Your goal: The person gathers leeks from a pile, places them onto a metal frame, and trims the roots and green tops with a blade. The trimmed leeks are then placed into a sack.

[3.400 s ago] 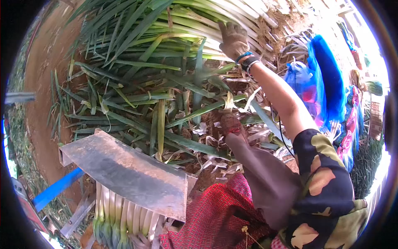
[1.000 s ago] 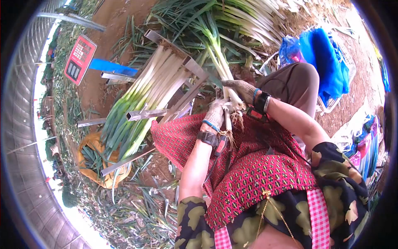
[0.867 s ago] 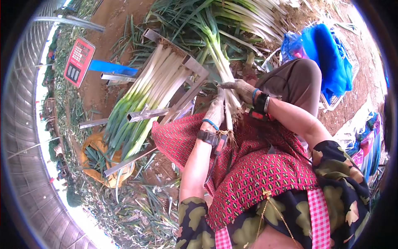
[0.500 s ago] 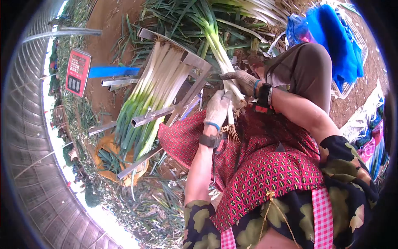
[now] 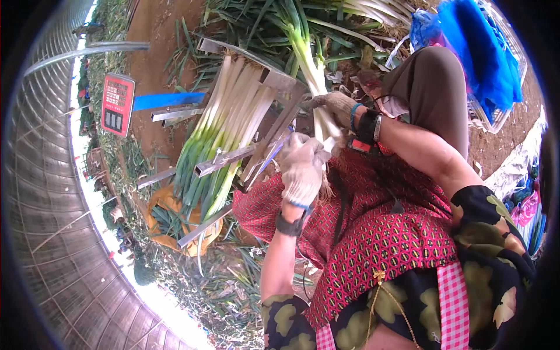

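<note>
My right hand [image 5: 337, 109], in a greyish knit glove, is closed round the white stems of a few long green onions [image 5: 303, 55]. Their leafy tops point away from me, and their root ends hang over my lap. Lower down, my gloved left hand [image 5: 303, 166] has its fingers curled in at the root end of these stems. The stem ends are blurred there, and my fingers partly hide what they pinch. Just left of my hands, a thick bundle of green onions [image 5: 230, 111] lies in a metal rack [image 5: 224, 160], white ends uppermost in view.
A red scale display [image 5: 118, 104] stands at the left beside a blue strip [image 5: 169, 101]. Below the rack sits a yellow bag [image 5: 163, 201]. More onions [image 5: 373, 11] lie at the top. A white crate [image 5: 496, 119] holding blue cloth [image 5: 478, 52] stands at the right.
My left hand has moved slightly up and curled its fingers at the stems' root end, where it previously lay along a stem. My right hand keeps its grip. The view has shifted slightly.
</note>
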Motion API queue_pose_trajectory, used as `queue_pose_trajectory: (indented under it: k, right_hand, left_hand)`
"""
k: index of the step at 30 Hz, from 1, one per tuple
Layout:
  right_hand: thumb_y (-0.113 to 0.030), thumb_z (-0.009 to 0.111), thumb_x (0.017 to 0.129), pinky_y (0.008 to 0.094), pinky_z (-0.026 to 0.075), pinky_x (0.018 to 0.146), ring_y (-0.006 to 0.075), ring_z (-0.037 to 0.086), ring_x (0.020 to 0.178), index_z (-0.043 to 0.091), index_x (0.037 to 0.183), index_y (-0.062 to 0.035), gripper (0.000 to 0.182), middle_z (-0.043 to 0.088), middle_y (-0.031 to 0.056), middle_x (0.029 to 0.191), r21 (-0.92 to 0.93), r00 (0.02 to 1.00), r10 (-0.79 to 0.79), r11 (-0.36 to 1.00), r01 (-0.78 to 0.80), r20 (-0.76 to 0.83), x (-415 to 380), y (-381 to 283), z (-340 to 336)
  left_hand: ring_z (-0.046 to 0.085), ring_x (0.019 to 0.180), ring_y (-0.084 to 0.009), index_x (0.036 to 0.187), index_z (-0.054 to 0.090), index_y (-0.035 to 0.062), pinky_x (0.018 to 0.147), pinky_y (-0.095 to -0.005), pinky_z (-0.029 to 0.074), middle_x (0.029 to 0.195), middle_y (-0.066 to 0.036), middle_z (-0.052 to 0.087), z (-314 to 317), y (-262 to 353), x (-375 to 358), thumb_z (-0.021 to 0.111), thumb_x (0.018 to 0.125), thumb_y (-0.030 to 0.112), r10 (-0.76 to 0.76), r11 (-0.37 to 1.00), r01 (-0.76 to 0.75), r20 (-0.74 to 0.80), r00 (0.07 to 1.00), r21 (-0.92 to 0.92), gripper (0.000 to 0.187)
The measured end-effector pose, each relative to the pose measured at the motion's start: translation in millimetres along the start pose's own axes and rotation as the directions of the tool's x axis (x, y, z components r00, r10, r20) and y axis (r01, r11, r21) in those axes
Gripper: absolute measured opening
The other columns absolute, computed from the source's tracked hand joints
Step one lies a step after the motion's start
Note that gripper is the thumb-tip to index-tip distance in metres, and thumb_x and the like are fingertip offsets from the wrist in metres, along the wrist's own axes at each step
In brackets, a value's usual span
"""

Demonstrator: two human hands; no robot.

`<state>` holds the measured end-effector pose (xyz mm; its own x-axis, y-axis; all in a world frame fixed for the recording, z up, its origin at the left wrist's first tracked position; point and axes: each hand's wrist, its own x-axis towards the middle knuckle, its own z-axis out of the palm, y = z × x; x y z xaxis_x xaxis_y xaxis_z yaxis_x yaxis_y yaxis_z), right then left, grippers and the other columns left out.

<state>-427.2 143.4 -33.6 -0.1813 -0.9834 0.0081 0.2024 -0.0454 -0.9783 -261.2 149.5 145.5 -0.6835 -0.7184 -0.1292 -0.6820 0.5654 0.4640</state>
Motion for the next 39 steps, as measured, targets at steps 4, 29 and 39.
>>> queue_pose_trajectory:
  k: [4,29,39]
  right_hand:
    - [-0.015,0.073,0.082,0.0382,0.055,0.056,0.0231,0.062,0.061,0.065,0.089,0.0007,0.019,0.064,0.0104,0.076,0.426,0.862,0.505,0.789,-0.442,-0.039,8,-27,-1]
    - [-0.027,0.077,0.082,0.0327,0.050,0.066,0.0165,0.062,0.073,0.066,0.101,0.0035,0.037,0.066,0.0098,0.087,0.265,0.787,0.617,0.759,-0.594,-0.003,-2,-19,-8]
    - [-0.036,0.070,0.085,0.0422,0.052,0.077,0.0303,0.069,0.082,0.069,0.103,0.0118,0.051,0.070,0.0240,0.090,-0.233,0.744,0.641,0.706,-0.668,-0.190,-7,-69,-15]
  left_hand:
    - [0.062,0.085,-0.0288,0.093,0.070,0.0029,0.079,-0.0397,0.049,0.094,-0.012,0.062,-51,8,-29,0.075,0.081,0.010,-0.279,0.905,0.253,-0.028,0.960,-0.342,0.015]
    - [0.057,0.070,-0.0069,0.102,0.066,0.0056,0.062,-0.0237,0.044,0.082,0.002,0.062,17,-5,25,0.071,0.092,0.024,-0.409,0.468,0.587,0.427,0.806,-0.661,0.021]
    - [0.060,0.068,-0.0114,0.101,0.064,0.0021,0.063,-0.0259,0.048,0.081,-0.003,0.064,45,-44,23,0.072,0.085,0.016,-0.372,0.295,0.631,0.522,0.768,-0.717,0.022]
